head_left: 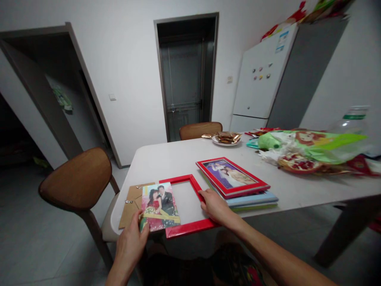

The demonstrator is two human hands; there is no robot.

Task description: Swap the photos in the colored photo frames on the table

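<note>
Near the table's front left edge, my left hand (133,237) pinches the lower left corner of a photo (160,204) of a couple. The photo overlaps the left side of an empty red picture frame (195,183). My right hand (216,206) grips that frame's right side, fingers closed round the bar. Partly under the photo lies a brown backing board (129,206) with metal clips. To the right of the frame, a second red picture frame (231,176) with a couple's photo in it rests on a stack of thin books (256,200).
A plate (226,143) of gold-wrapped packets stands at the back of the white table (160,159). At the right lie a cut pomegranate (299,163), a green plastic bag (324,145) and a clear bottle (351,123). Chairs (77,180) stand left and behind.
</note>
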